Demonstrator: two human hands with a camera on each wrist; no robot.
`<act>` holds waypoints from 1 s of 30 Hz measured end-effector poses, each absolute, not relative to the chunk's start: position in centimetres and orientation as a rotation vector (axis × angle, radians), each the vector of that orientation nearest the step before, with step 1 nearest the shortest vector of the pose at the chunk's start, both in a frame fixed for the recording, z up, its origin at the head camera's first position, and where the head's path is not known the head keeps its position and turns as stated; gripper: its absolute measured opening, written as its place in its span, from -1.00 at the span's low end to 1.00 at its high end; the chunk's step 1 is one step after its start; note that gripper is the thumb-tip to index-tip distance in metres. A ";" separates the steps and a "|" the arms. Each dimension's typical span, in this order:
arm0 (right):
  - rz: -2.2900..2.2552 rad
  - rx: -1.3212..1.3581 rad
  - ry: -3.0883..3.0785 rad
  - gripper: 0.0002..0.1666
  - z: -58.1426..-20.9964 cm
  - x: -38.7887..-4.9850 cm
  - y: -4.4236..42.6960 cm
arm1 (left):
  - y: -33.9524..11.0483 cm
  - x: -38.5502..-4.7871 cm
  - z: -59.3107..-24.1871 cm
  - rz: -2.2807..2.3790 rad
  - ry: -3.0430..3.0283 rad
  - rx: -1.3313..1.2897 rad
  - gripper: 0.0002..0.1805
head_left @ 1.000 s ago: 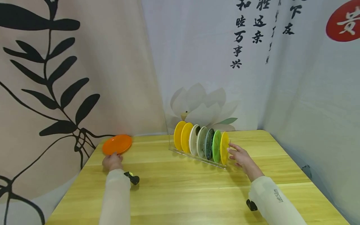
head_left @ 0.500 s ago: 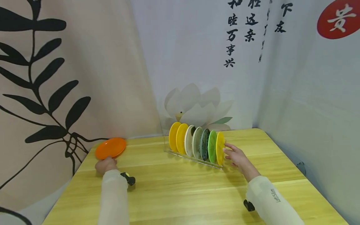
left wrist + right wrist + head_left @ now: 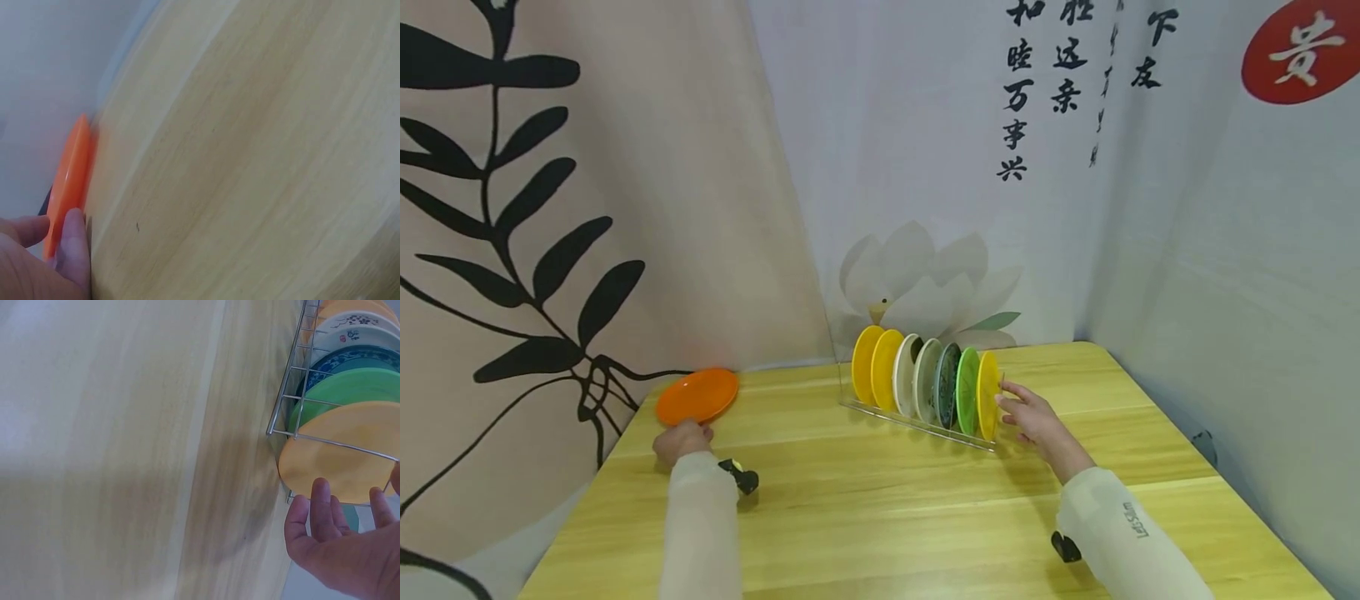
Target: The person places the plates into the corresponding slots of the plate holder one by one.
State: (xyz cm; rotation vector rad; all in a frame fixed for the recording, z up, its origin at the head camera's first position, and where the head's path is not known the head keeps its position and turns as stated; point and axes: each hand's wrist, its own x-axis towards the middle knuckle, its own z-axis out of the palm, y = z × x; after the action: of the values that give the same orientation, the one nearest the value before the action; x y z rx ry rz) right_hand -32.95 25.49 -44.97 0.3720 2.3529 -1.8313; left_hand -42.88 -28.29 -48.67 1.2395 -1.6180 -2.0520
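At the left end of the table, my left hand (image 3: 682, 443) pinches the near rim of an orange plate (image 3: 697, 396). In the left wrist view its thumb and a finger (image 3: 73, 247) lie on either side of the rim. My right hand (image 3: 1039, 423) is at the right end of a wire dish rack (image 3: 917, 427), fingers spread and loosely bent beside the last yellow plate (image 3: 988, 396). Its fingers (image 3: 322, 512) overlap that plate in the right wrist view; whether they touch plate or wire I cannot tell.
Several plates stand on edge in the rack: yellow ones at the far left, two whitish ones (image 3: 928, 382), a dark blue patterned one (image 3: 947, 385) and a green one (image 3: 967, 392). Printed curtains (image 3: 925, 167) hang behind the wooden table (image 3: 865, 517).
The head view has turned slightly to the right, shifting the scene left. Both hands, the orange plate and the rack keep about the same places on the table.
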 end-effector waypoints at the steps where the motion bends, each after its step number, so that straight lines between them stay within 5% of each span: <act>1: -1.832 0.379 2.351 -0.31 -45.0 -32.9 25.5 | -28.3 -42.9 -48.7 -2.060 -1.605 1.243 -0.57; 30: -1.821 0.361 2.349 -0.28 -45.1 -33.1 25.5 | -29.5 -43.0 -49.0 -2.019 -1.691 1.257 -0.44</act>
State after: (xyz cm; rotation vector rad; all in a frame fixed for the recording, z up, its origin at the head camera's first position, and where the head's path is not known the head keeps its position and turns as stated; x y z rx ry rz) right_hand -33.05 25.54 -45.13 0.3608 2.3488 -1.8212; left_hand -43.05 -29.48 -49.02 1.2569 -1.6914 -2.0195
